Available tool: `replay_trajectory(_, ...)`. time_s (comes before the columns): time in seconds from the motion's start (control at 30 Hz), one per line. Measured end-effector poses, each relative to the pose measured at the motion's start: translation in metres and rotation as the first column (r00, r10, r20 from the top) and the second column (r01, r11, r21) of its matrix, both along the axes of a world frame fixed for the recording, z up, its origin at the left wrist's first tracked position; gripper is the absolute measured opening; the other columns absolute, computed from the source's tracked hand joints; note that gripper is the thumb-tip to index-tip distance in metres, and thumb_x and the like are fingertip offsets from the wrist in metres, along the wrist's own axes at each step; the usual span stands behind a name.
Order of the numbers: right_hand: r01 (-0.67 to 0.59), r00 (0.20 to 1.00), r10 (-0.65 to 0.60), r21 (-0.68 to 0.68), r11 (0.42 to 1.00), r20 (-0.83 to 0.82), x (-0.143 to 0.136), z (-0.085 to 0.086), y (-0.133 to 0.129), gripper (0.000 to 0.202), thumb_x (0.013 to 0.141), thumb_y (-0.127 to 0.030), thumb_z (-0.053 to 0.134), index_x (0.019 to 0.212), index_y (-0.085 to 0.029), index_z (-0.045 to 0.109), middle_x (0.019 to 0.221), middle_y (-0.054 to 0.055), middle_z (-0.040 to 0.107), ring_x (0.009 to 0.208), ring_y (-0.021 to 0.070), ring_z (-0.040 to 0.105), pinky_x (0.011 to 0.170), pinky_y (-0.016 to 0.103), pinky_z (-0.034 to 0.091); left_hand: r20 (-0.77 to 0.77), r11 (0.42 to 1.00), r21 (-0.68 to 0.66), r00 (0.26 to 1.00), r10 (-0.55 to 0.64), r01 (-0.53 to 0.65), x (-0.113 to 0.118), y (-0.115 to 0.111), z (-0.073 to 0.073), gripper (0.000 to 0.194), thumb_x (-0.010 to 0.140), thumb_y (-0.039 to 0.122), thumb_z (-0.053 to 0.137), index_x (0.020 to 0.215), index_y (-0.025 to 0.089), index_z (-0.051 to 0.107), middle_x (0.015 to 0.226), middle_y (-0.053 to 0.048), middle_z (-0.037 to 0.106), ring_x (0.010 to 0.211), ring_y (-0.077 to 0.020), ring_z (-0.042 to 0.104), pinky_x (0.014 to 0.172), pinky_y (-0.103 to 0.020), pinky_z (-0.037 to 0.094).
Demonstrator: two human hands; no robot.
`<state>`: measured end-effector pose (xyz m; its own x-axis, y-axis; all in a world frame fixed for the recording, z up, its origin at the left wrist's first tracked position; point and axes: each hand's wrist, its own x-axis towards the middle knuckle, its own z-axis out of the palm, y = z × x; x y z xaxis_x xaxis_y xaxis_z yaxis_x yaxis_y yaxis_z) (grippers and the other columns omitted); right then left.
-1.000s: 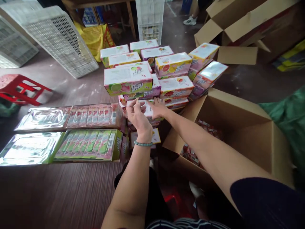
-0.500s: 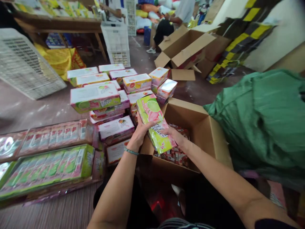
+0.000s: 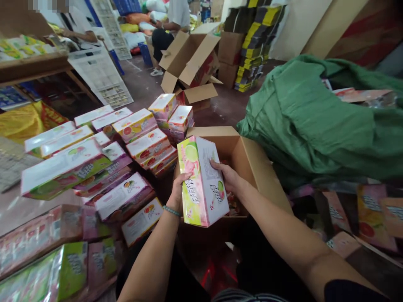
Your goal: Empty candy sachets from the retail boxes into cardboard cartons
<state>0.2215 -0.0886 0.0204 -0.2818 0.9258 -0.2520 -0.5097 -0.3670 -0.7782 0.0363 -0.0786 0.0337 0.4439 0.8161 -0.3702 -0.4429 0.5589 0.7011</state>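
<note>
Between my two hands a green, pink and white printed carton [image 3: 203, 184] is held tilted, its lime-pictured side and a white face showing. My left hand [image 3: 179, 188] grips its left side, with a beaded bracelet at the wrist. Across the white face lie the fingers of my right hand [image 3: 228, 178], closed on the right edge. Below and behind the carton stands an open cardboard box [image 3: 261, 176], with small reddish packets [image 3: 233, 205] at its bottom, partly hidden. Stacked cartons [image 3: 122, 195] of the same kind stand to the left.
A green sack [image 3: 299, 113] bulges at the right, with flattened printed cartons [image 3: 371, 209] below it. Wrapped packs [image 3: 40, 239] lie at lower left. Farther off are another open cardboard box [image 3: 192, 63], a white crate [image 3: 100, 75], a table [image 3: 47, 65] and two people.
The carton has turned in my hands, so a white face now shows beside the lime side. My view has swung right, bringing more of the green sack and the flattened cartons into sight.
</note>
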Motion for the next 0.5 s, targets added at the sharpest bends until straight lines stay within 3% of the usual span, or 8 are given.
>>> replay_trajectory(0.1, 0.031, 0.998, -0.035, -0.075, 0.997, -0.06, 0.012, 0.0, 0.004, 0.044, 0.084, -0.052, 0.077, 0.108, -0.016, 0.07, 0.097, 0.012, 0.079, 0.098, 0.0303, 0.077, 0.089, 0.044, 0.065, -0.04, 0.998, -0.05, 0.999, -0.03, 0.028, 0.012, 0.009, 0.001, 0.047, 0.064, 0.043, 0.081, 0.1, 0.013, 0.077, 0.09, -0.014, 0.081, 0.095, -0.0385, 0.077, 0.094, -0.052, 0.06)
replay_trajectory(0.3, 0.003, 0.99, -0.021, -0.126, 0.992, -0.14, 0.03, -0.004, 0.008, 0.033, 0.083, -0.036, 0.078, 0.107, -0.015, 0.07, 0.098, 0.011, 0.079, 0.096, 0.0287, 0.077, 0.093, 0.044, 0.065, -0.021, 0.997, -0.017, 0.997, -0.071, 0.071, 0.029, 0.012, -0.002, 0.058, 0.067, 0.052, 0.081, 0.112, 0.014, 0.076, 0.105, -0.016, 0.08, 0.106, -0.0396, 0.074, 0.095, -0.053, 0.059)
replay_trajectory(0.5, 0.017, 0.979, -0.059, -0.213, 0.977, -0.197, 0.037, -0.012, 0.014, 0.03, 0.09, -0.031, 0.07, 0.113, -0.012, 0.068, 0.098, 0.013, 0.079, 0.097, 0.0287, 0.077, 0.096, 0.044, 0.063, -0.103, 0.996, -0.085, 0.995, -0.005, -0.004, 0.038, 0.01, 0.002, 0.051, 0.067, 0.042, 0.083, 0.108, 0.012, 0.076, 0.093, -0.012, 0.081, 0.091, -0.0339, 0.078, 0.085, -0.043, 0.062)
